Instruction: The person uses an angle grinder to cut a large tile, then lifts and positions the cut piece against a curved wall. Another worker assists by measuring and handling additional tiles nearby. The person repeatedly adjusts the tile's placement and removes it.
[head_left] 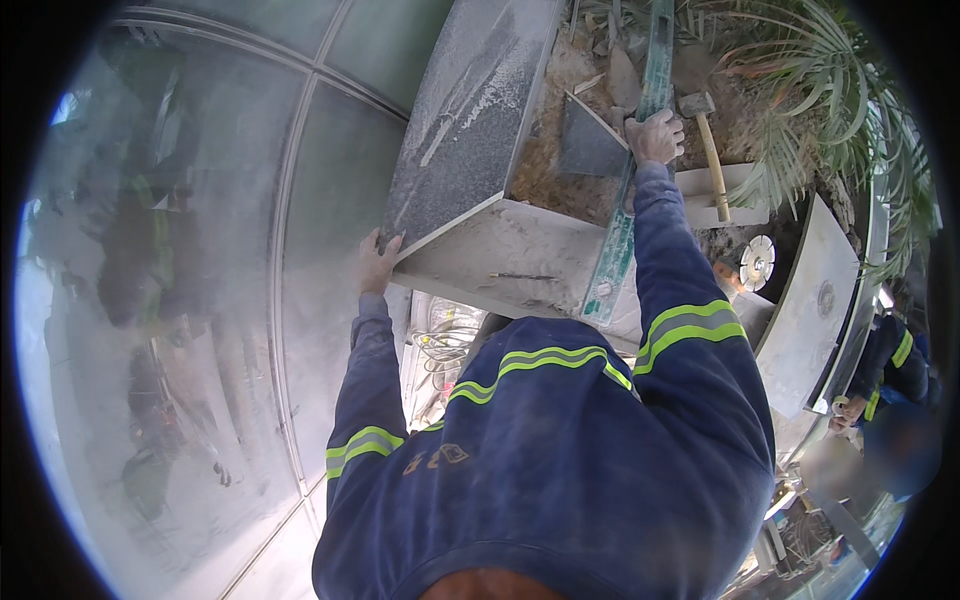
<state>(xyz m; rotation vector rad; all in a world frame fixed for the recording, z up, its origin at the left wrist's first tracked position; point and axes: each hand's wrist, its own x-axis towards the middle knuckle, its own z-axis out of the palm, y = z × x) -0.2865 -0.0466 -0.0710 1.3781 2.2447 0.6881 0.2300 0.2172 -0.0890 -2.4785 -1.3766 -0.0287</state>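
A long dark grey stone slab [470,120], dusty and streaked with white, lies on the left of a pale work surface [560,240]. My left hand [378,262] is at its near left corner, thumb and fingers closed about the edge. Farther right, my right hand [656,138] is wrapped round a long green spirit level [612,250], dusty and slanting from far to near. A smaller dark stone piece [590,140] with a pale cut edge lies just left of that hand. On the pale surface between my hands rests a thin pencil-like stick [523,276].
A wooden-handled hammer [714,160] and an angle grinder with a round cutting disc [757,263] lie right of the level. Palm leaves [830,80] overhang the far right. Glass panels [200,250] stand along the left. Another person's hand [848,412] shows at the right.
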